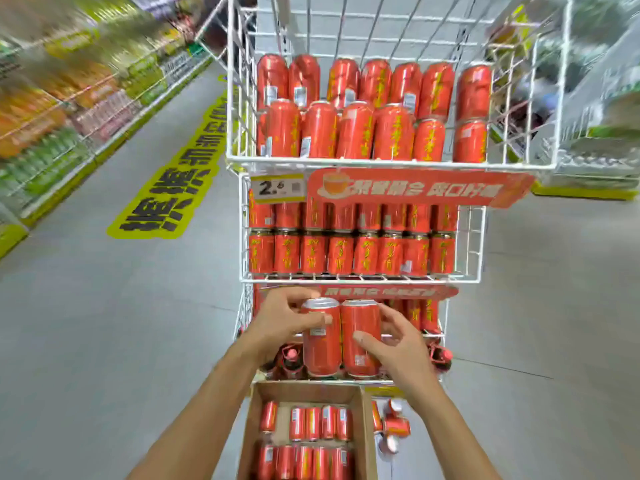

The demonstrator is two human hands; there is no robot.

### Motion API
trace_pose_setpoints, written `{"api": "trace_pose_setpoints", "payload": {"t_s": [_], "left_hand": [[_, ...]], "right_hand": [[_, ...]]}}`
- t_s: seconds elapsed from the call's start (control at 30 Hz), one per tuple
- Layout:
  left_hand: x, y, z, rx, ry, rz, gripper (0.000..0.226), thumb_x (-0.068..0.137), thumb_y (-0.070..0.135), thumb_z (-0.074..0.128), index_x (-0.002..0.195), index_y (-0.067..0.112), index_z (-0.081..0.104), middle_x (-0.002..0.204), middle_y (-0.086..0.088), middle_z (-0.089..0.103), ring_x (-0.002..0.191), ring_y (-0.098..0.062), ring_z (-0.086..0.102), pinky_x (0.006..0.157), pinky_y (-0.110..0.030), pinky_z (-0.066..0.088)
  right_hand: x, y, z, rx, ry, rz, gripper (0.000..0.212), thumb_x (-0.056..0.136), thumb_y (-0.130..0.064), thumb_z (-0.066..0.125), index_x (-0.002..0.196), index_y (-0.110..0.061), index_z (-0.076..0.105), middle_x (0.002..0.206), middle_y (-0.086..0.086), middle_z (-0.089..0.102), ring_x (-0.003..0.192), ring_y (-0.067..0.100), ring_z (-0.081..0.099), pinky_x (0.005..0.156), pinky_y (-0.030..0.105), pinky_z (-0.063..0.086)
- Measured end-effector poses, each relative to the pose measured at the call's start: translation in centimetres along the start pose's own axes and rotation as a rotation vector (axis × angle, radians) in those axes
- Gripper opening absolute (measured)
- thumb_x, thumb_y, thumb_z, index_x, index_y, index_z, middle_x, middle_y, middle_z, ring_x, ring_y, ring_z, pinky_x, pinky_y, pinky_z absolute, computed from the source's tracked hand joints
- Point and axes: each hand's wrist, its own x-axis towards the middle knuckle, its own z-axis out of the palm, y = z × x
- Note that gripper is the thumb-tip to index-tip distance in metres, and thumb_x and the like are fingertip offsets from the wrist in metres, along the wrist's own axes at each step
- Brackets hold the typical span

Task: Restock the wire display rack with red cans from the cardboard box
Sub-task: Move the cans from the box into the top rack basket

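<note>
Near edge: cardboard box (304,393) open on the floor, red cans in box (320,424) lying in rows, part of the far row bare. A few loose cans (394,426) on the floor just right of the box. Above the box, left hand (280,323) grasps the left can (320,355), thumb across its front. Right hand (398,344) grasps the right can (358,327), thumb on its front, fingers round its right side. Both cans upright, side by side and touching, in front of the lowest tier of the wire display rack (474,244). Middle tier full, two stacked rows. Price tag (277,188) and red sign (415,188) above it. Top basket (391,165) holds two layers, near layer short on the right. Yellow floor sticker (173,188) far left; blurred shelves (69,98) beyond.
</note>
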Motion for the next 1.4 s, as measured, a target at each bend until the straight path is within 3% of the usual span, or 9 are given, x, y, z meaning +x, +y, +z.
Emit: {"api": "trace_pose_setpoints", "payload": {"t_s": [0.1, 0.2, 0.37, 0.57, 0.67, 0.77, 0.97, 1.27, 1.4], "left_hand": [[-1.0, 8.3, 1.0, -0.063, 0.056, 0.069, 0.053, 0.065, 0.026, 0.098, 0.111, 0.013, 0.076, 0.107, -0.009, 0.076, 0.099, -0.029, 0.073, 0.095, -0.048, 0.057], [-0.9, 14.1, 2.7, -0.153, 0.114, 0.106, 0.055, 0.056, 0.043, 0.095, 0.098, 0.011, 0.079, 0.092, -0.008, 0.08, 0.085, -0.025, 0.077, 0.085, -0.045, 0.059], [1.0, 21.1, 5.7, -0.304, 0.157, 0.141, 0.045, 0.059, 0.046, 0.096, 0.076, 0.008, 0.081, 0.077, -0.01, 0.076, 0.067, -0.02, 0.069, 0.074, -0.042, 0.058], [4.4, 27.2, 9.1, -0.419, 0.191, 0.154, 0.044, 0.071, 0.033, 0.093, 0.096, -0.001, 0.079, 0.09, -0.016, 0.079, 0.079, -0.027, 0.074, 0.078, -0.051, 0.064], [6.0, 29.1, 10.8, -0.458, 0.234, 0.159, 0.039, 0.074, 0.03, 0.092, 0.1, 0.002, 0.081, 0.099, -0.018, 0.08, 0.091, -0.034, 0.076, 0.082, -0.058, 0.063], [7.9, 30.3, 11.7, -0.474, 0.252, 0.137, 0.033, 0.075, 0.033, 0.091, 0.096, 0.009, 0.083, 0.094, -0.012, 0.081, 0.076, -0.021, 0.079, 0.06, -0.037, 0.063], [11.2, 31.4, 12.2, -0.491, 0.195, 0.081, 0.033, 0.084, 0.035, 0.085, 0.104, 0.009, 0.08, 0.095, -0.013, 0.081, 0.082, -0.03, 0.079, 0.069, -0.048, 0.064], [12.3, 29.5, 10.8, -0.394, 0.039, 0.119, 0.032, 0.082, 0.003, 0.079, 0.113, 0.004, 0.072, 0.102, -0.022, 0.077, 0.085, -0.029, 0.074, 0.078, -0.041, 0.063], [13.0, 28.6, 10.6, -0.267, 0.194, 0.134, 0.055, 0.074, 0.012, 0.091, 0.121, 0.01, 0.062, 0.1, -0.014, 0.078, 0.081, -0.023, 0.079, 0.068, -0.033, 0.063]], "right_hand": [[-0.3, -7.2, -2.9, 0.06, 0.053, -0.027, 0.068, 0.075, -0.035, 0.094, 0.135, -0.029, 0.063, 0.12, -0.003, 0.075, 0.101, 0.006, 0.074, 0.083, 0.026, 0.062], [0.4, -13.0, -5.4, 0.068, 0.116, -0.076, 0.063, 0.075, -0.044, 0.092, 0.129, -0.031, 0.063, 0.117, -0.012, 0.072, 0.099, -0.002, 0.072, 0.085, 0.026, 0.06], [3.9, -19.2, -9.1, 0.141, 0.166, -0.127, 0.052, 0.078, -0.033, 0.092, 0.123, -0.02, 0.068, 0.111, 0.002, 0.079, 0.097, 0.015, 0.078, 0.086, 0.04, 0.065], [8.9, -23.3, -12.8, 0.108, 0.224, -0.163, 0.08, 0.064, -0.059, 0.092, 0.128, -0.02, 0.064, 0.119, 0.004, 0.073, 0.106, 0.018, 0.073, 0.098, 0.046, 0.059], [11.3, -24.5, -13.9, 0.022, 0.27, -0.192, 0.075, 0.068, -0.062, 0.089, 0.127, -0.022, 0.065, 0.115, -0.004, 0.073, 0.104, 0.013, 0.071, 0.095, 0.04, 0.059], [13.1, -25.3, -14.6, -0.029, 0.304, -0.214, 0.071, 0.069, -0.066, 0.086, 0.124, -0.027, 0.063, 0.106, -0.013, 0.069, 0.097, 0.005, 0.069, 0.079, 0.025, 0.055], [15.6, -25.6, -15.1, -0.052, 0.219, -0.189, 0.067, 0.072, -0.059, 0.087, 0.125, -0.032, 0.056, 0.119, -0.005, 0.069, 0.106, 0.014, 0.07, 0.098, 0.044, 0.058], [16.3, -25.1, -15.3, 0.011, 0.212, -0.227, 0.077, 0.071, -0.064, 0.086, 0.138, -0.036, 0.059, 0.127, -0.014, 0.068, 0.115, 0.012, 0.068, 0.098, 0.044, 0.059], [16.6, -25.2, -15.5, 0.011, 0.204, -0.284, 0.073, 0.072, -0.062, 0.083, 0.138, -0.043, 0.058, 0.126, -0.014, 0.069, 0.108, -0.001, 0.068, 0.093, 0.04, 0.062]]}}
